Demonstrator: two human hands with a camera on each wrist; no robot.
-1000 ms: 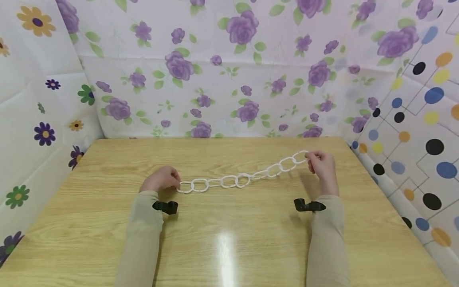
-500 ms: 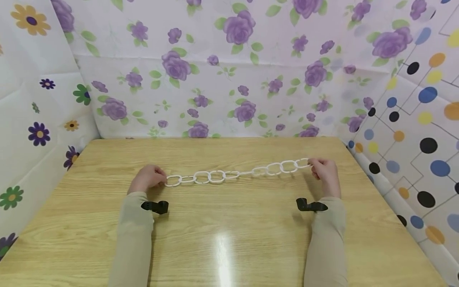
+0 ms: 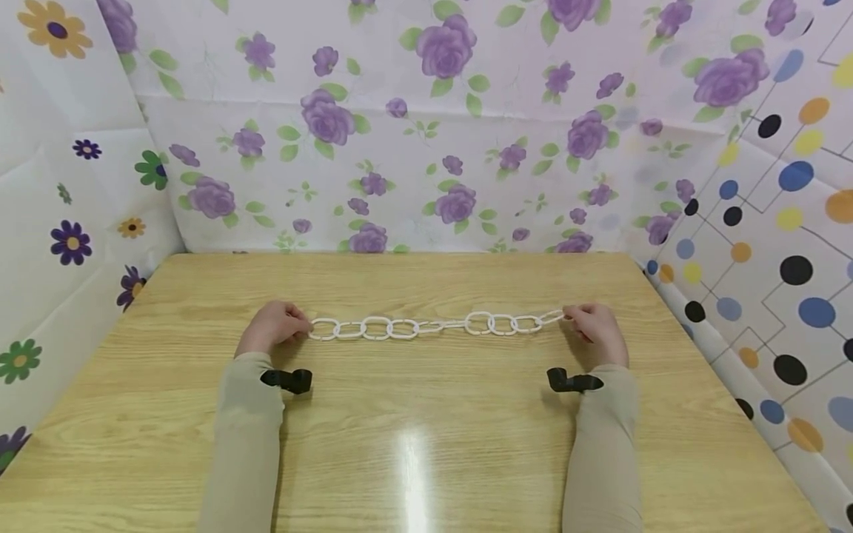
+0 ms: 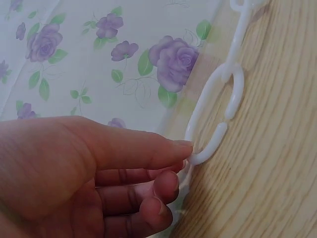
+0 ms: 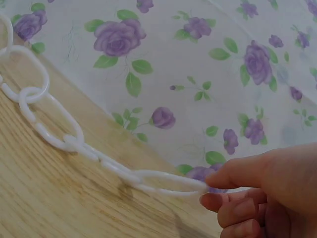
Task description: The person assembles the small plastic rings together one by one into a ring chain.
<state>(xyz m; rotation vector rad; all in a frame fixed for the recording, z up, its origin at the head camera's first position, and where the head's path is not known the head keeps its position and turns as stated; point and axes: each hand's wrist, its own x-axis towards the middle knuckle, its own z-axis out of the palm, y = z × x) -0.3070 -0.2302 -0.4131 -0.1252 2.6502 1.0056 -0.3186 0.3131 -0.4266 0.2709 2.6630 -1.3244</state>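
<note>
A chain of several white plastic oval links (image 3: 377, 318) stretches across the wooden table between the two hands in the head view. My left hand (image 3: 273, 326) pinches its left end link between thumb and finger. Up close in the left wrist view, that end link (image 4: 200, 106) shows a small gap in its side. At the other end my right hand (image 3: 596, 329) pinches the last link, which rises slightly from the tabletop. The right wrist view shows this end link (image 5: 171, 182) at the fingertips, with further links trailing to the upper left.
The wooden table (image 3: 426, 400) ends at a back wall of purple-flowered cloth (image 3: 400, 148). Patterned cloths stand at the left and right sides. Each sleeve carries a black wrist mount, the left mount (image 3: 286, 381) and the right mount (image 3: 574, 381).
The left hand has moved left, drawing the chain straighter. The right hand has come lower and toward me, so more of the chain's right part lies on the table.
</note>
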